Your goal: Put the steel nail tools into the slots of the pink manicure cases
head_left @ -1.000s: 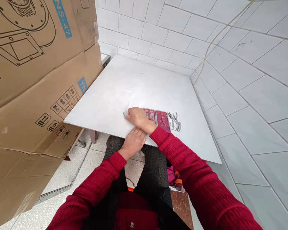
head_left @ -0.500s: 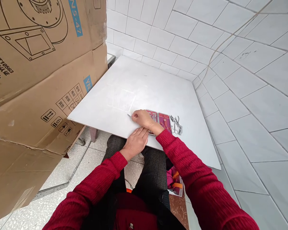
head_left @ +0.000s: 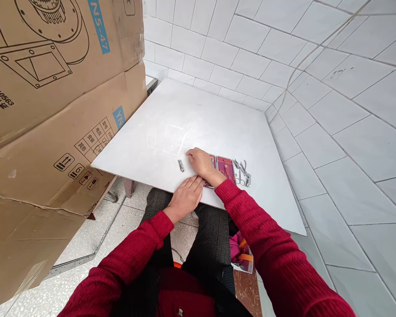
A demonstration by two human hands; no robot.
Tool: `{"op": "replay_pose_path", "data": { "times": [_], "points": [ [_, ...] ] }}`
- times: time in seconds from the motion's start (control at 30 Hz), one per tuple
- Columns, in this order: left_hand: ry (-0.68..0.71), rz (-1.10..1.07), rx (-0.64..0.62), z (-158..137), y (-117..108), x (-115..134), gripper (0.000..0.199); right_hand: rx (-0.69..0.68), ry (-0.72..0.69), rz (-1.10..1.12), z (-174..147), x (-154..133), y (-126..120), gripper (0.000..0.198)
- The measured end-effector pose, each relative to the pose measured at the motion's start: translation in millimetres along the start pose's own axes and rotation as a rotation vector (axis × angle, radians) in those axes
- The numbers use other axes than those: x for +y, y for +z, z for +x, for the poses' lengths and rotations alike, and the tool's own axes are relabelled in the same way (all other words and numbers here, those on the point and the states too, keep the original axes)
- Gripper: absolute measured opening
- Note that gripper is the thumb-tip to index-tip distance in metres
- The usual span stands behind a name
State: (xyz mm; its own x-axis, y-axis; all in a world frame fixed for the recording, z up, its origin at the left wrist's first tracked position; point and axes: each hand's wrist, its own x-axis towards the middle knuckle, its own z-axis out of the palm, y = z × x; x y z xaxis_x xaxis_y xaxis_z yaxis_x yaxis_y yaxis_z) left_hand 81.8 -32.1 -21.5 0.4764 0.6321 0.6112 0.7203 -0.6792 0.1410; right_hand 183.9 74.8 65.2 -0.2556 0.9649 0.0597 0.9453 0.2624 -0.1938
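Observation:
A small silver nail clipper [head_left: 181,165] lies by itself on the white tabletop, just left of my right hand [head_left: 200,162]. That hand hovers over the left half of an opened manicure case [head_left: 225,166], its fingers bent and apart with nothing visible in them. My left hand [head_left: 187,193] rests at the table's near edge, fingers stretched out and touching the near left corner of the case. Red lining shows in the case, partly covered by my hands and right wrist. Right of the case lie several metal tools [head_left: 242,172], among them scissors.
The white tabletop [head_left: 218,119] meets tiled walls [head_left: 237,57] at the back and right. Large cardboard boxes [head_left: 53,132] stand close along the left side. A cable [head_left: 292,75] runs down the wall. Below the table is a bag with pink and orange contents [head_left: 240,251].
My right hand has let go of the nail clipper, which now lies on the table, and has drawn back slightly to the right. My left hand has stayed in place.

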Motion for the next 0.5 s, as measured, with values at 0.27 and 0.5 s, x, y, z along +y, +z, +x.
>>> {"op": "replay_pose_path", "data": {
  "times": [0.27,0.5],
  "points": [
    [-0.003,-0.038,-0.026,3.8,-3.0,0.2,0.03,-0.148,0.04,-0.095,-11.4,-24.5,-8.1,0.031],
    [0.003,-0.04,-0.002,2.8,-3.1,-0.1,0.032,-0.231,0.026,-0.108,-4.7,-29.5,-8.1,0.019]
  ]
}}
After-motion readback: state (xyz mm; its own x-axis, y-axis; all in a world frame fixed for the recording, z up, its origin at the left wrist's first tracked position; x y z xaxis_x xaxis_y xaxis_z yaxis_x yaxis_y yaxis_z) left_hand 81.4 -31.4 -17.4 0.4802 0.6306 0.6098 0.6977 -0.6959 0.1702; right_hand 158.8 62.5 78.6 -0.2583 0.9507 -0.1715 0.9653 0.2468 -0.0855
